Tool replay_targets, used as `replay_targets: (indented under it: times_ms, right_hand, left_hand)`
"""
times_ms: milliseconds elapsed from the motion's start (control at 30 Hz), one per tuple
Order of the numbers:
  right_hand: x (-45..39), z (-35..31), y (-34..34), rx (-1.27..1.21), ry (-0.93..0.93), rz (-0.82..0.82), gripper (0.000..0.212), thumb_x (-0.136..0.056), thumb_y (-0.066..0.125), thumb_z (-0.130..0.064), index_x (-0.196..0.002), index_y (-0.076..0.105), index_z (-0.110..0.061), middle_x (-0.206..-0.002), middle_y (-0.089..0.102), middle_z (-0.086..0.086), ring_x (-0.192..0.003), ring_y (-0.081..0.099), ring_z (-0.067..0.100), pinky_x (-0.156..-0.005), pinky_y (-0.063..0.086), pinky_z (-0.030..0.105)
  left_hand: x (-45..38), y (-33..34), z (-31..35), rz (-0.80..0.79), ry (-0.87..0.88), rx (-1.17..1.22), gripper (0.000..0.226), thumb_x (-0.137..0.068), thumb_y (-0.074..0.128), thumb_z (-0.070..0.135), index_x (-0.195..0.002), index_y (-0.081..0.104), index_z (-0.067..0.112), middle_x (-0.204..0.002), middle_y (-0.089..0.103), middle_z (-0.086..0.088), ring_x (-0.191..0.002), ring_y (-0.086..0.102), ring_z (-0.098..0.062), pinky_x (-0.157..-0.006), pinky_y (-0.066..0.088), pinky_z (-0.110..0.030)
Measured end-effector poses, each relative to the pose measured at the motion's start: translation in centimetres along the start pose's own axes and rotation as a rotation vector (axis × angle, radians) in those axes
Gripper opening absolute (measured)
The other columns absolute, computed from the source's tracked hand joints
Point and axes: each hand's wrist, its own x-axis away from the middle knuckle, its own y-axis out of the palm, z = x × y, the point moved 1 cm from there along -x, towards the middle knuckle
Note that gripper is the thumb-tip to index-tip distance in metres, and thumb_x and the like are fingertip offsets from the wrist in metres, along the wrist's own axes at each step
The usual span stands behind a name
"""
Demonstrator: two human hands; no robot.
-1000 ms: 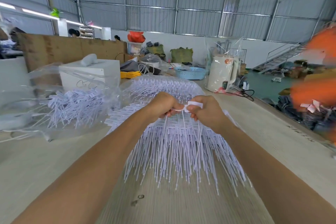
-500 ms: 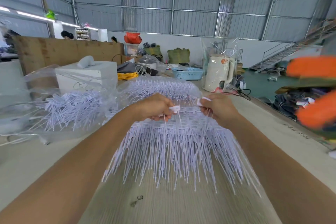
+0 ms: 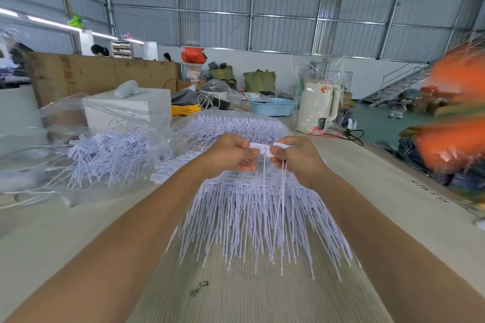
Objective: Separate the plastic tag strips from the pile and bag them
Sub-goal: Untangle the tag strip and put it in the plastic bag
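I see both hands raised together over the pile (image 3: 262, 207), and I judge the step in hand to be parting 1 joined run of tags into 2. The left hand (image 3: 231, 153) has its fingers curled, pinching the white head of a tag strip (image 3: 258, 146) between thumb and forefinger. The right hand (image 3: 296, 156) does the same on the neighbouring white head (image 3: 282, 145), so the 2 heads sit side by side between the fingertips, touching or very nearly so; I cannot tell whether they are joined or already parted. Thin tails hang down from below the right fingers toward the pile.

To do this well, I would keep each pinch right at the head, close to the seam, so the pull goes into the joint and not into the thin tails. A short twist away from each other should part them more cleanly than a straight tug, which could bend the strips. I would lift high enough that the hanging tails come free of the pile under the fingers, since they can snag on the strips there.

The clear bag (image 3: 86, 155), already holding strips, lies well to the left of the left fingers on the table (image 3: 393, 191). I would feed the tails in first through its mouth.
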Motion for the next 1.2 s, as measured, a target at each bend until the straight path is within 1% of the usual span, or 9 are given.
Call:
replay_targets:
  times_ms: [333, 533, 633, 800, 900, 967, 1067, 1133, 1200]
  right_hand:
    - [-0.3, 0.9, -0.1, -0.018, -0.122, -0.101, 0.016, -0.088, 0.057, 0.004, -0.077, 0.058, -0.007, -0.062, 0.060, 0.010, -0.046, 0.057, 0.012, -0.053, 0.051, 0.026]
    - [-0.5, 1.4, 0.3, -0.016, -0.143, -0.047, 0.009, -0.086, 0.060, 0.006, -0.095, 0.061, 0.005, -0.069, 0.061, 0.011, -0.045, 0.059, 0.008, -0.050, 0.052, 0.020]
    - [-0.3, 1.1, 0.3, 0.016, -0.140, -0.109, 0.008, -0.084, 0.060, 0.010, -0.090, 0.062, 0.006, -0.068, 0.062, 0.012, -0.045, 0.059, 0.007, -0.050, 0.052, 0.018]
    - [-0.4, 0.7, 1.0, 0.084, -0.169, -0.071, 0.008, -0.081, 0.060, 0.014, -0.082, 0.058, 0.006, -0.063, 0.058, 0.011, -0.046, 0.057, 0.010, -0.050, 0.052, 0.021]
    - [-0.5, 0.8, 1.4, 0.157, -0.209, -0.012, 0.025, -0.081, 0.060, 0.012, -0.072, 0.056, -0.011, -0.066, 0.058, 0.010, -0.056, 0.059, 0.020, -0.061, 0.056, 0.031]
    - [-0.6, 1.0, 1.4, 0.272, -0.280, 0.030, 0.021, -0.080, 0.060, 0.010, -0.074, 0.057, -0.010, -0.069, 0.059, 0.010, -0.064, 0.059, 0.025, -0.065, 0.054, 0.038]
    - [-0.4, 1.2, 1.4, 0.401, -0.404, 0.070, 0.018, -0.076, 0.060, 0.009, -0.074, 0.058, -0.009, -0.064, 0.054, -0.002, -0.061, 0.053, 0.013, -0.056, 0.044, 0.020]
    - [-0.4, 1.1, 1.4, 0.296, -0.374, 0.053, 0.021, -0.076, 0.060, 0.010, -0.071, 0.058, -0.011, -0.063, 0.056, 0.000, -0.056, 0.055, 0.007, -0.054, 0.047, 0.018]
    - [-1.1, 1.1, 0.4, 0.146, -0.247, 0.108, 0.022, -0.078, 0.058, 0.013, -0.071, 0.058, -0.009, -0.066, 0.058, 0.009, -0.058, 0.058, 0.018, -0.055, 0.051, 0.028]
  left_hand:
    - [0.4, 1.3, -0.1, 0.042, 0.039, 0.065, 0.024, -0.094, 0.056, 0.020, -0.073, 0.060, 0.010, -0.056, 0.065, -0.002, -0.045, 0.061, -0.010, -0.043, 0.046, -0.017]
    - [0.2, 1.3, 0.0, 0.110, -0.005, 0.085, 0.021, -0.089, 0.064, 0.023, -0.074, 0.061, 0.009, -0.063, 0.066, -0.007, -0.047, 0.062, -0.010, -0.048, 0.052, -0.019]
    - [0.2, 1.2, -0.2, 0.107, -0.028, 0.083, 0.028, -0.089, 0.063, 0.033, -0.076, 0.060, 0.008, -0.065, 0.066, -0.010, -0.046, 0.062, -0.012, -0.043, 0.047, -0.017]
    - [0.0, 1.3, -0.4, 0.112, -0.001, 0.129, 0.025, -0.093, 0.059, 0.024, -0.075, 0.057, 0.007, -0.059, 0.058, -0.008, -0.039, 0.052, -0.009, -0.041, 0.037, -0.018]
    - [0.0, 1.3, -0.2, 0.107, -0.034, 0.216, 0.022, -0.093, 0.058, 0.019, -0.074, 0.056, 0.008, -0.049, 0.054, -0.002, -0.036, 0.046, -0.007, -0.039, 0.033, -0.017]
    - [-0.1, 1.2, 0.0, 0.079, -0.082, 0.254, 0.024, -0.093, 0.057, 0.018, -0.071, 0.055, 0.008, -0.044, 0.051, 0.000, -0.033, 0.042, -0.006, -0.035, 0.031, -0.015]
    - [-0.2, 1.4, 0.2, 0.026, -0.194, 0.304, 0.034, -0.094, 0.053, 0.017, -0.061, 0.045, 0.013, -0.037, 0.043, 0.006, -0.029, 0.034, -0.001, -0.030, 0.024, -0.011]
    - [-0.3, 1.3, 0.5, 0.024, -0.181, 0.296, 0.035, -0.094, 0.054, 0.017, -0.061, 0.044, 0.013, -0.037, 0.043, 0.006, -0.029, 0.033, -0.002, -0.030, 0.024, -0.011]
    - [-0.2, 0.8, 0.7, -0.002, -0.118, 0.279, 0.035, -0.092, 0.057, 0.018, -0.061, 0.045, 0.013, -0.039, 0.043, 0.004, -0.031, 0.034, -0.004, -0.033, 0.024, -0.013]
